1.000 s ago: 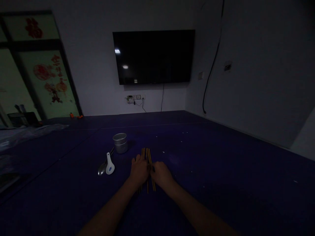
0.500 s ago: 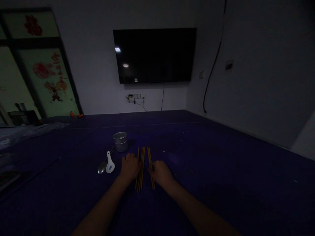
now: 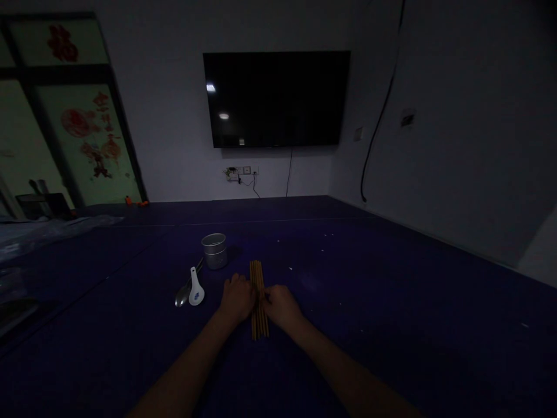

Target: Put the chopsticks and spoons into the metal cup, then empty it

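Several wooden chopsticks (image 3: 256,273) lie side by side in one narrow bundle on the purple surface, their ends pointing towards and away from me. My left hand (image 3: 237,299) presses against the bundle's left side with curled fingers. From the right, my right hand (image 3: 281,307) grips it, fingers closed at the sticks' middle. Left of my left hand rest a white ceramic spoon (image 3: 196,294) with a blue mark and, partly under its handle, a metal spoon (image 3: 181,296). Behind the spoons stands an upright metal cup (image 3: 214,252).
The purple surface (image 3: 391,278) reaches to the walls, with small white scraps scattered on it. Clear plastic sheeting (image 3: 56,232) lies at the left. A dark television (image 3: 278,98) hangs on the far wall above sockets (image 3: 241,171) and cords.
Two separate groups of chopsticks have come together into one bundle. My left hand has moved right, pushing its group against the sticks at my right hand.
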Demonstrator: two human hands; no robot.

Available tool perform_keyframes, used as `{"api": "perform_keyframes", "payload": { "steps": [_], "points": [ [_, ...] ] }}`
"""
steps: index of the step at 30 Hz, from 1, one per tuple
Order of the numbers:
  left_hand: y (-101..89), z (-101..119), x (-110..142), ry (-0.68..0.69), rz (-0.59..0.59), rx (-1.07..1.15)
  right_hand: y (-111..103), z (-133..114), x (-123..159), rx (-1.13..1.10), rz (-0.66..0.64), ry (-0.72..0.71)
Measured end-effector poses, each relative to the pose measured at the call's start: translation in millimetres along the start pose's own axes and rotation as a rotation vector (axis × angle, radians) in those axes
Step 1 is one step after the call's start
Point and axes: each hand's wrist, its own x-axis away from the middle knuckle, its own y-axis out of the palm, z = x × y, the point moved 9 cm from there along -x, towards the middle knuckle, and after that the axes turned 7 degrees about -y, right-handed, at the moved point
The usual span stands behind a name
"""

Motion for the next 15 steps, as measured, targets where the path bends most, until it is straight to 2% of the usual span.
{"api": "perform_keyframes", "payload": {
  "steps": [9, 15],
  "points": [
    [2.5, -3.9, -2.5, -0.069, 0.005, 0.049, -3.5, -6.2, 4.3, 0.014, 0.005, -0.025],
    [7.1, -2.9, -5.2, -0.021, 0.010, 0.052, -1.9, -5.6, 4.6, 0.041, -0.019, -0.016]
  ]
}}
